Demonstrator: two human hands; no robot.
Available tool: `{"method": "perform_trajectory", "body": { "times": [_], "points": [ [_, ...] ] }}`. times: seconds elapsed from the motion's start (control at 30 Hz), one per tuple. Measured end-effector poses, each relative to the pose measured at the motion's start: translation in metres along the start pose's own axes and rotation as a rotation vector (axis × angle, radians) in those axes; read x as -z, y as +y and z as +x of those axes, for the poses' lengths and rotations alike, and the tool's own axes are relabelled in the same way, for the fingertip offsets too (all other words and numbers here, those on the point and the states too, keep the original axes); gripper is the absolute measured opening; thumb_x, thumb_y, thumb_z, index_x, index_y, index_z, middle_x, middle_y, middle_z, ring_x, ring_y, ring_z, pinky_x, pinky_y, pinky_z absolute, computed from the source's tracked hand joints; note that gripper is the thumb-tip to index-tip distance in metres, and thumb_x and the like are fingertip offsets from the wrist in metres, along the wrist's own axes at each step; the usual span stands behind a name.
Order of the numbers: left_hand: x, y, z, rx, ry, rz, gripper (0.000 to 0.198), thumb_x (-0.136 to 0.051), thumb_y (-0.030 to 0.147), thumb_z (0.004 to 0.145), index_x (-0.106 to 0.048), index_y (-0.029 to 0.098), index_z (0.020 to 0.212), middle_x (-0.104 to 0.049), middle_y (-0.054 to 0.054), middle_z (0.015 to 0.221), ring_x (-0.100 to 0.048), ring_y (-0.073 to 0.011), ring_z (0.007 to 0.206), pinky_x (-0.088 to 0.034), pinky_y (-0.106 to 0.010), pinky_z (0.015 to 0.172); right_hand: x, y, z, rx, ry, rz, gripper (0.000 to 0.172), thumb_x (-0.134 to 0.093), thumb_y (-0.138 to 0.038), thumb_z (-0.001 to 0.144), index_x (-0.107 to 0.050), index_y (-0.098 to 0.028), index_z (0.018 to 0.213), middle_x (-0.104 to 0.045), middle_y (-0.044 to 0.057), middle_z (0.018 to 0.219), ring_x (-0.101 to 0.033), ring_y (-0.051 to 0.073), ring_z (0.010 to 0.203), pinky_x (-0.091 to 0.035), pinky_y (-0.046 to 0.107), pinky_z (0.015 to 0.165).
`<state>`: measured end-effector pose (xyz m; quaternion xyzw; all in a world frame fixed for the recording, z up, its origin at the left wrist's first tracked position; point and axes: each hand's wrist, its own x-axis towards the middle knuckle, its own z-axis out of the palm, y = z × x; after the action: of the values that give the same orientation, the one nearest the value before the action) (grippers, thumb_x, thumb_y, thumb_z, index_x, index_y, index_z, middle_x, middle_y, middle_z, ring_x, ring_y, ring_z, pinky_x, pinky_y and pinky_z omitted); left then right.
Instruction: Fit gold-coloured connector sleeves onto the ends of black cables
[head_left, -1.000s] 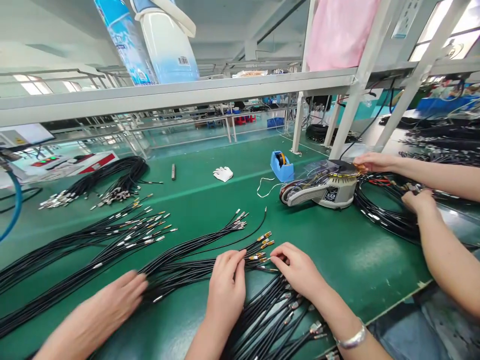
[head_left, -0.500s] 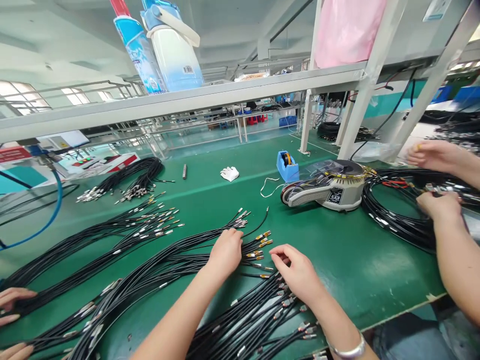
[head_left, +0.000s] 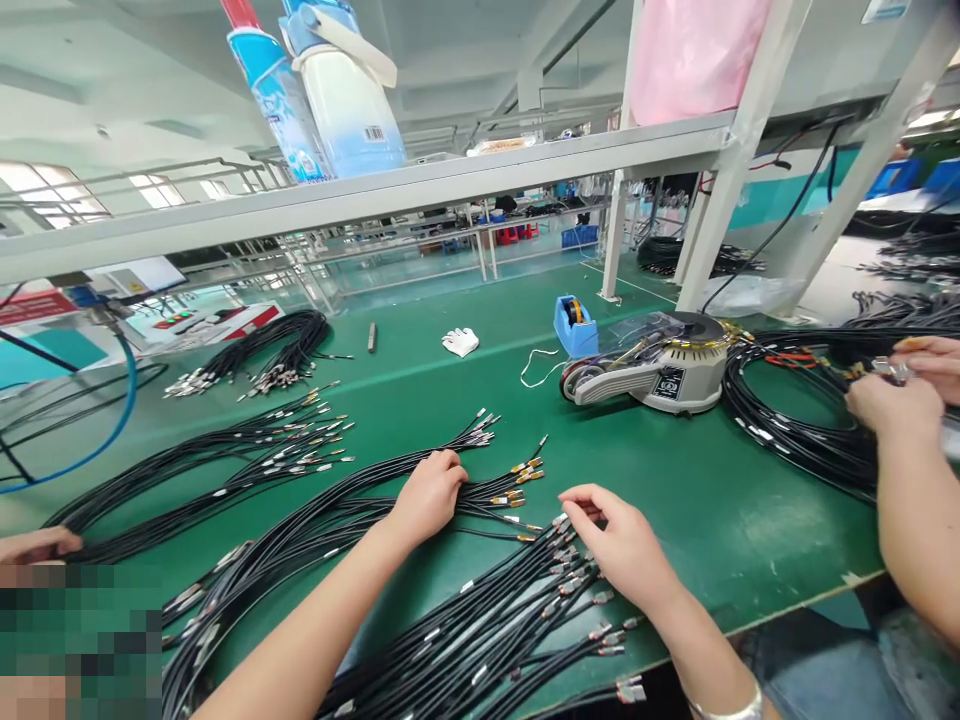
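My left hand (head_left: pixel 429 497) is closed over a bundle of black cables (head_left: pixel 360 490), its fingers curled round some of them. Several of that bundle's ends, with silver or yellow-wrapped connectors (head_left: pixel 529 468), fan out beyond the fingers. My right hand (head_left: pixel 626 545), with a silver bracelet at the wrist, pinches a cable by its metal connector (head_left: pixel 561 521), at the top of a second cable bundle (head_left: pixel 465 610). That bundle's silver connectors spread out below the right hand. The fingertips partly hide the pinched end.
A grey tape dispenser (head_left: pixel 679 375) and a blue tape holder (head_left: pixel 576 328) stand at the back right. A co-worker's hands (head_left: pixel 900 395) work over coiled cable (head_left: pixel 795 440); another person's hand (head_left: pixel 37 545) is at left. More cables (head_left: pixel 202 470) and a white glove (head_left: pixel 460 342) lie on the table.
My left hand has slid left and slightly up along the bundle. My right hand has shifted slightly right, its thumb and finger now at a connector. The co-worker's hands at right have come together.
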<state>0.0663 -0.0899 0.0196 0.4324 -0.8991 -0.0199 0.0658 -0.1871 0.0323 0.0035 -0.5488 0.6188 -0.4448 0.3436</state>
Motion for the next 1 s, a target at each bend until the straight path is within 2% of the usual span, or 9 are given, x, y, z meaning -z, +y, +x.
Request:
{"method": "perform_trajectory", "body": {
  "times": [0.17, 0.27, 0.33, 0.43, 0.57, 0.7, 0.83, 0.93, 1.0],
  "points": [
    [-0.004, -0.003, -0.004, -0.002, -0.008, -0.098, 0.031, -0.036, 0.014, 0.089, -0.064, 0.018, 0.101, -0.063, -0.006, 0.095, -0.055, -0.0183, 0.093, -0.043, -0.032, 0.086, -0.004, -0.001, -0.004, 0.028, -0.029, -0.018, 0.020, -0.049, -0.036, 0.086, -0.063, -0.022, 0.090, -0.064, 0.001, 0.090, -0.058, 0.016, 0.082, -0.044, 0.028, 0.077],
    [-0.002, -0.002, 0.006, 0.044, 0.020, -0.151, 0.029, -0.037, 0.017, 0.090, -0.063, 0.017, 0.104, -0.063, -0.007, 0.098, -0.055, -0.0197, 0.097, -0.042, -0.034, 0.089, -0.004, 0.003, -0.001, 0.014, -0.003, -0.025, 0.020, -0.049, -0.035, 0.086, -0.063, -0.022, 0.092, -0.064, 0.001, 0.089, -0.058, 0.016, 0.081, -0.044, 0.029, 0.077],
    [-0.001, 0.008, 0.022, 0.073, 0.037, -0.196, 0.027, -0.039, 0.019, 0.090, -0.064, 0.016, 0.101, -0.063, -0.008, 0.100, -0.055, -0.0196, 0.099, -0.040, -0.033, 0.092, -0.003, 0.002, 0.003, 0.016, 0.019, -0.020, 0.021, -0.049, -0.035, 0.085, -0.063, -0.021, 0.094, -0.065, 0.002, 0.090, -0.058, 0.017, 0.081, -0.045, 0.029, 0.078],
    [-0.004, 0.036, 0.058, 0.133, 0.045, -0.288, 0.022, -0.044, 0.023, 0.090, -0.064, 0.017, 0.094, -0.063, -0.006, 0.100, -0.055, -0.0176, 0.099, -0.039, -0.033, 0.093, -0.004, -0.006, 0.008, 0.047, 0.018, -0.013, 0.023, -0.049, -0.034, 0.086, -0.064, -0.020, 0.094, -0.065, 0.003, 0.091, -0.059, 0.017, 0.081, -0.045, 0.029, 0.078],
    [-0.017, 0.073, 0.105, 0.293, -0.017, -0.436, 0.023, -0.062, 0.035, 0.081, -0.062, 0.012, 0.082, -0.063, -0.006, 0.090, -0.057, -0.0187, 0.091, -0.043, -0.041, 0.088, -0.005, -0.018, 0.000, 0.061, -0.015, 0.015, 0.023, -0.048, -0.034, 0.086, -0.064, -0.019, 0.093, -0.066, 0.003, 0.090, -0.059, 0.017, 0.082, -0.046, 0.028, 0.077],
    [-0.022, 0.073, 0.133, 0.456, -0.091, -0.690, 0.019, -0.061, 0.028, 0.083, -0.059, 0.011, 0.075, -0.062, -0.004, 0.081, -0.059, -0.0142, 0.080, -0.048, -0.035, 0.079, 0.003, -0.013, -0.019, 0.006, -0.043, 0.054, 0.026, -0.047, -0.037, 0.087, -0.066, -0.020, 0.092, -0.067, 0.003, 0.092, -0.060, 0.017, 0.084, -0.046, 0.026, 0.079],
    [0.003, 0.048, 0.133, 0.491, -0.124, -1.072, 0.018, -0.055, 0.027, 0.088, -0.058, 0.010, 0.083, -0.060, -0.002, 0.076, -0.058, -0.0104, 0.067, -0.050, -0.028, 0.065, 0.019, 0.005, -0.034, -0.068, 0.032, 0.043, 0.030, -0.051, -0.043, 0.085, -0.068, -0.020, 0.092, -0.068, 0.004, 0.091, -0.062, 0.019, 0.085, -0.047, 0.025, 0.080],
    [0.032, 0.041, 0.113, 0.436, -0.084, -1.332, 0.018, -0.060, 0.023, 0.083, -0.060, 0.009, 0.095, -0.059, -0.003, 0.077, -0.055, -0.0081, 0.063, -0.047, -0.023, 0.062, 0.026, 0.015, -0.036, -0.070, 0.083, 0.069, 0.031, -0.056, -0.046, 0.081, -0.070, -0.020, 0.091, -0.069, 0.005, 0.088, -0.063, 0.020, 0.083, -0.050, 0.023, 0.074],
    [0.047, 0.045, 0.093, 0.387, -0.050, -1.466, 0.030, -0.068, 0.024, 0.076, -0.062, 0.009, 0.101, -0.057, -0.004, 0.076, -0.052, -0.0067, 0.062, -0.045, -0.021, 0.060, 0.026, 0.015, -0.034, -0.062, 0.085, 0.102, 0.032, -0.057, -0.047, 0.080, -0.070, -0.019, 0.092, -0.069, 0.005, 0.086, -0.064, 0.020, 0.082, -0.051, 0.022, 0.073]
  ]
}}
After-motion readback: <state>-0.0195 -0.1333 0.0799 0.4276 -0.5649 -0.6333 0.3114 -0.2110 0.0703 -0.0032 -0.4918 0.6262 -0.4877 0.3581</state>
